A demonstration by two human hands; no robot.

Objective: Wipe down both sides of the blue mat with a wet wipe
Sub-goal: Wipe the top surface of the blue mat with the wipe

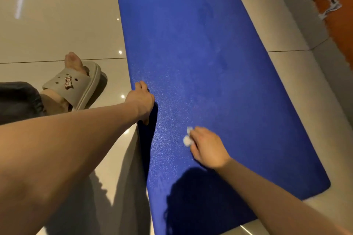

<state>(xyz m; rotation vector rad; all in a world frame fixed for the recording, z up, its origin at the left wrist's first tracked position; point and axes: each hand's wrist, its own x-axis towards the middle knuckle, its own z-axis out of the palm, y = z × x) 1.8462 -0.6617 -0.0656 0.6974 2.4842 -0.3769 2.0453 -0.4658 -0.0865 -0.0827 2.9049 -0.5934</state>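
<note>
I've got the long blue grainy-surfaced mat (210,53) in front. Left hand (141,99) grips its left edge, fingers curled over; right hand (208,149), knuckles up, pinches a crumpled white wet wipe (187,138) against it.

I can read only one piece of lettering from here; it is on a small charm (68,82) fixed to the strap of the beige slipper (84,89), which stands on the floor (57,30); the charm is shaped as a single cursive word, white with a dark red outline; it starts with a capital B; the later letters run together and blur, so I cannot make out the whole word.
</note>
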